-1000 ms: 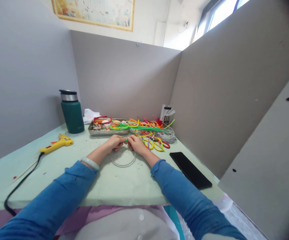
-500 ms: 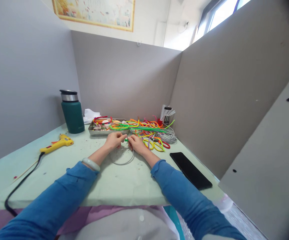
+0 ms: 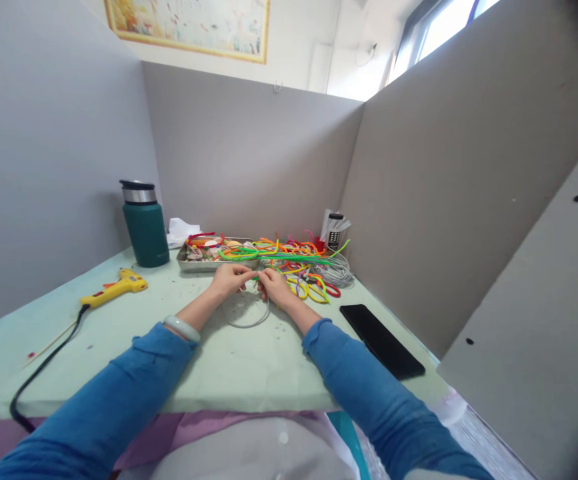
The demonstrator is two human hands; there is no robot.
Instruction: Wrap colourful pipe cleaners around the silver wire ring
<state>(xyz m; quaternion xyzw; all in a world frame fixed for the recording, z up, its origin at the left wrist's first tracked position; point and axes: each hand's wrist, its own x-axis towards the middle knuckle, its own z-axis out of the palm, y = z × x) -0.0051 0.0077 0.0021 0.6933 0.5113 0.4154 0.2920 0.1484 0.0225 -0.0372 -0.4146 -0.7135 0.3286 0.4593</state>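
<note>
My left hand (image 3: 229,281) and my right hand (image 3: 273,287) meet over the middle of the table, thumbs and fingers pinched close together. Between the fingertips shows a short bit of green pipe cleaner (image 3: 255,277), mostly hidden by the fingers. A thin grey wire hoop (image 3: 249,326) hangs below both hands in a loop, its upper part running up into the fingers. Just behind the hands lies a pile of colourful pipe cleaners (image 3: 293,257), next to a metal tray (image 3: 219,266) of small craft pieces.
On the left lie a yellow glue gun (image 3: 116,289) with a black cord and a thin stick (image 3: 51,343). A green bottle (image 3: 145,227) stands behind them. At right rests a black phone (image 3: 381,341). Grey wire hoops (image 3: 341,272) lie by the right partition (image 3: 443,187).
Both hands have shifted very slightly right, with the fingertips closing nearer together over the green piece. The hoop beneath has tilted a little. Everything else stays in place.
</note>
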